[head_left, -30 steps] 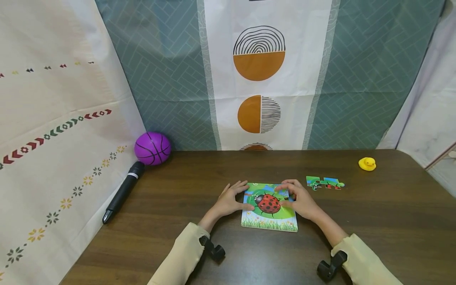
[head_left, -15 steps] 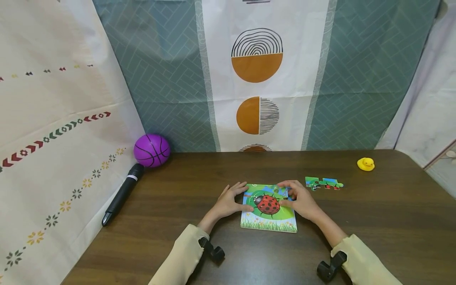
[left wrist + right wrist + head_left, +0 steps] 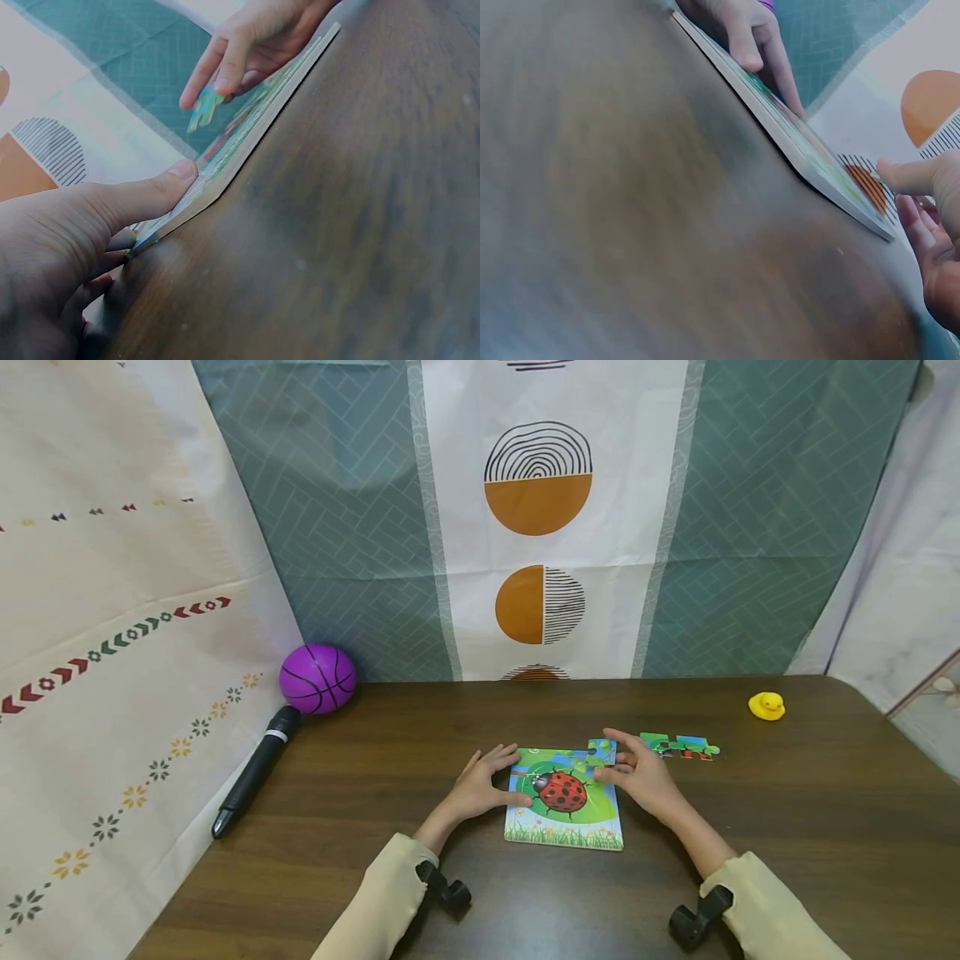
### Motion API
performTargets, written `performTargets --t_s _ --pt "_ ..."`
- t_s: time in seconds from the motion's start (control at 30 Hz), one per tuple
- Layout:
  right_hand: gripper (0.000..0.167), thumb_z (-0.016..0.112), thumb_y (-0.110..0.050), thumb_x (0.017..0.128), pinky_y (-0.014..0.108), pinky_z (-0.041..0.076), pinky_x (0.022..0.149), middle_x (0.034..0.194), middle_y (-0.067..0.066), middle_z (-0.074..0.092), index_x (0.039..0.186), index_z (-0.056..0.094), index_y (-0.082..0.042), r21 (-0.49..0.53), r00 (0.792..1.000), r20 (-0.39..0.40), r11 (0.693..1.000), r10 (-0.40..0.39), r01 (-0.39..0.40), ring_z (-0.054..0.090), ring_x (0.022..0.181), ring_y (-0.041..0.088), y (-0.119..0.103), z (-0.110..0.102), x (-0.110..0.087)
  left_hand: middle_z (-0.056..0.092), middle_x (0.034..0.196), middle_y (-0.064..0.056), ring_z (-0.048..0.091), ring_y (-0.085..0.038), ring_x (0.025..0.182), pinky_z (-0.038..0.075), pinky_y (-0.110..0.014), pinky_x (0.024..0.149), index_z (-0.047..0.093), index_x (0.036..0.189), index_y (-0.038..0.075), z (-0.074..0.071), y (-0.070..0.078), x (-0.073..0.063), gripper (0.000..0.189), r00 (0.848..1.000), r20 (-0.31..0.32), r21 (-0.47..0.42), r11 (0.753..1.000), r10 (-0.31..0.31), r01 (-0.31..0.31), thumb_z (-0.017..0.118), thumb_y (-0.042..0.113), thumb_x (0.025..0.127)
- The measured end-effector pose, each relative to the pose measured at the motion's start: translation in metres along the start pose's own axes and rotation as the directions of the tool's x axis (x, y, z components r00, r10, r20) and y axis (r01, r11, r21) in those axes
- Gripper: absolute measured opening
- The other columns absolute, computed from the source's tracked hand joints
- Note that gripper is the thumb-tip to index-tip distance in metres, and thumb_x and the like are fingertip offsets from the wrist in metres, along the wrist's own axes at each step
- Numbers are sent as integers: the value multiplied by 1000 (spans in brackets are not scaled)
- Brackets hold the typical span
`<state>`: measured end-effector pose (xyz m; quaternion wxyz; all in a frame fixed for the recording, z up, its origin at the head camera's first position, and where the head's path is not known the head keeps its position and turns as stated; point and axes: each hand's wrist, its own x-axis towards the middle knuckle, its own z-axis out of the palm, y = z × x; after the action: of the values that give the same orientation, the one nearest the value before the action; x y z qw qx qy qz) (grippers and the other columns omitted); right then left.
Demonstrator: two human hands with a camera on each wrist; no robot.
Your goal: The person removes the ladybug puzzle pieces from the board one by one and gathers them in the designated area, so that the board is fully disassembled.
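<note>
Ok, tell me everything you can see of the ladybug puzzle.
The ladybug puzzle is a thin, squarish board, perhaps wood or card by its pale edge. It shows a red, black-spotted ladybug on green, with grass along the near edge. It lies flat on the table. The left hand rests at its left side, thumb on its face. The right hand pinches a puzzle piece near its far right corner; whether the piece touches the board is unclear.

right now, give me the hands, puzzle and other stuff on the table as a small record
left hand: grips the left side of the ladybug puzzle
right hand: pinches a puzzle piece by the far right corner
other pieces: right of the puzzle
far left: purple ball, black pen-shaped object
far right: yellow duck
</note>
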<state>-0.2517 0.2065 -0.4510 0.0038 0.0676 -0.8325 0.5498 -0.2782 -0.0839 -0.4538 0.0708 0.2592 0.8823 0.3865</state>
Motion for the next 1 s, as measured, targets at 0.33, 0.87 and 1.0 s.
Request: performTargets --t_s 0.33,0.87,1.0 --pt "75 70 -28 91 44 50 93 135 25 54 152 31 -7 -20 998 -4 998 61 -61 61 111 25 1 -25 2 37 158 -7 23 -29 151 5 -56 124 48 145 9 0 0 2 77 1000 -5 8 1000 4 -4 82 31 78" --pt "71 68 -19 92 6 47 72 116 -7 57 149 31 1 -81 984 -178 996 10 -24 47 87 -18 23 -86 -1 37 158 -7 22 -29 151 5 -56 124 48 145 9 2 0 1 77 1000 0 -4 1000 6 -6 82 31 79" --pt "67 66 -17 93 8 49 69 97 -32 49 147 32 4 -76 972 -233 997 -2 -16 48 84 -15 33 -103 -4 37 157 -10 23 -31 151 5 -58 123 48 144 7 1 -1 -3 77 1000 -5 -11 1000 17 -17 82 30 79"
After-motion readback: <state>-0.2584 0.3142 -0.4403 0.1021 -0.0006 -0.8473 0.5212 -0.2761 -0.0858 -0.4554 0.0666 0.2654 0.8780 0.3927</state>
